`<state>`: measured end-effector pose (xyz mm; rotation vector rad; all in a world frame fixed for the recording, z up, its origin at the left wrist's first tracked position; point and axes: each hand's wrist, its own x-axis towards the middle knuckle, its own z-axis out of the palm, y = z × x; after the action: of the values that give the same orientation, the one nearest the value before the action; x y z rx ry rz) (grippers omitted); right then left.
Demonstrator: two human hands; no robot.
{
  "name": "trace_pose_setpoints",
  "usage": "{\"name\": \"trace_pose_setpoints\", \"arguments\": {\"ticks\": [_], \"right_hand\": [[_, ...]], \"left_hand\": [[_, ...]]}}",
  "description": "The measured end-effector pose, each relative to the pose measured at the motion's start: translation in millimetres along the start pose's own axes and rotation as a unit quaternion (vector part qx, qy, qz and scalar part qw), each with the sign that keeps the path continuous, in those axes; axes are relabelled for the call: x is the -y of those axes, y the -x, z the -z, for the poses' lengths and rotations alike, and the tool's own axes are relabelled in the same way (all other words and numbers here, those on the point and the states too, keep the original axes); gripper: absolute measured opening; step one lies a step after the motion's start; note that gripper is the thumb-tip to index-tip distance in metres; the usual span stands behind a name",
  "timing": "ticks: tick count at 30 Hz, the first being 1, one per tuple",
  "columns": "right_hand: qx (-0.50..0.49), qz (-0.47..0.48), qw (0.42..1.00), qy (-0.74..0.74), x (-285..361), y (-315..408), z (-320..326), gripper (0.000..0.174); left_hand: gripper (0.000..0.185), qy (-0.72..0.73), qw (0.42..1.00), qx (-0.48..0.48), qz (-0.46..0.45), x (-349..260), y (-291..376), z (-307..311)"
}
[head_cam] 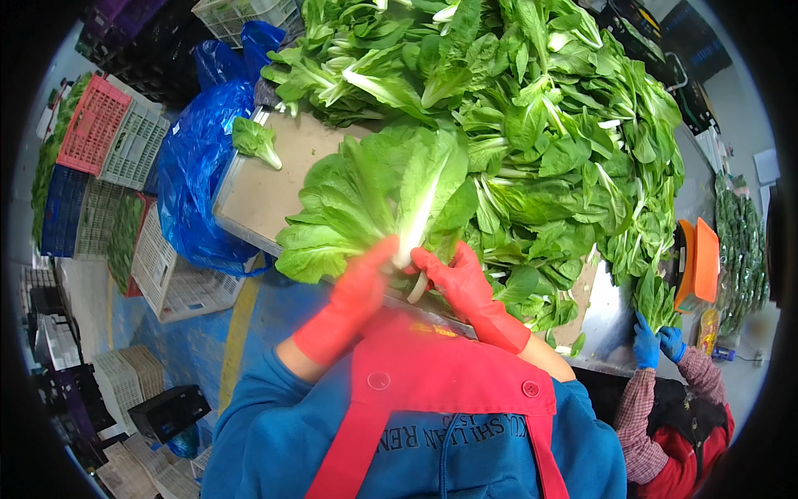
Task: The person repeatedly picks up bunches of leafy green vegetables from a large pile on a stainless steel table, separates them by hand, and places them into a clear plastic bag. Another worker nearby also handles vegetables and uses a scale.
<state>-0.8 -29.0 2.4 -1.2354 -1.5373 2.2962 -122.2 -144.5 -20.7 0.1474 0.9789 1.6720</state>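
Note:
My left hand (365,277), in a red rubber glove and blurred, grips the base of a bunch of leafy greens (349,206). The bunch's broad leaves fan out above and to the left of the hand. A large leaf with a thick white midrib (430,187) stands between my two hands. My right hand (458,280), gloved in red too, pinches a pale curved stem (418,288) close to the bunch's white base. Just beyond my hands, a big heap of the same greens (548,137) covers much of the worktable (293,168).
A small loose green (257,142) lies at the table's left end, beside a blue plastic bag (199,168). Plastic crates (181,274) stand on the left floor. At right, a co-worker's blue-gloved hands (658,340) hold greens near an orange container (704,262).

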Motion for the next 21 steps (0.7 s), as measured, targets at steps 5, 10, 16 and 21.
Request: {"name": "trace_pose_setpoints", "arguments": {"ticks": [5, 10, 16, 21], "right_hand": [[-0.016, 0.068, 0.997, -0.026, 3.4, 5.1, -1.1, 0.031], [0.013, 0.127, 0.992, 0.023, -9.7, -4.6, 4.1, 0.035], [-0.036, 0.303, 0.945, 0.122, -39.9, -6.9, 3.2, 0.025], [0.013, 0.338, 0.934, 0.117, -42.8, -6.2, 6.9, 0.022]], "left_hand": [[0.030, -0.058, 0.997, -0.054, 0.025, 7.9, 7.8, -4.7], [0.036, -0.013, 0.997, -0.075, -0.020, 16.0, 7.9, 4.5], [0.042, -0.106, 0.987, 0.077, -0.090, 42.1, 2.8, 39.2], [0.055, -0.084, 0.982, 0.142, -0.097, 49.3, 5.7, 47.0]]}}
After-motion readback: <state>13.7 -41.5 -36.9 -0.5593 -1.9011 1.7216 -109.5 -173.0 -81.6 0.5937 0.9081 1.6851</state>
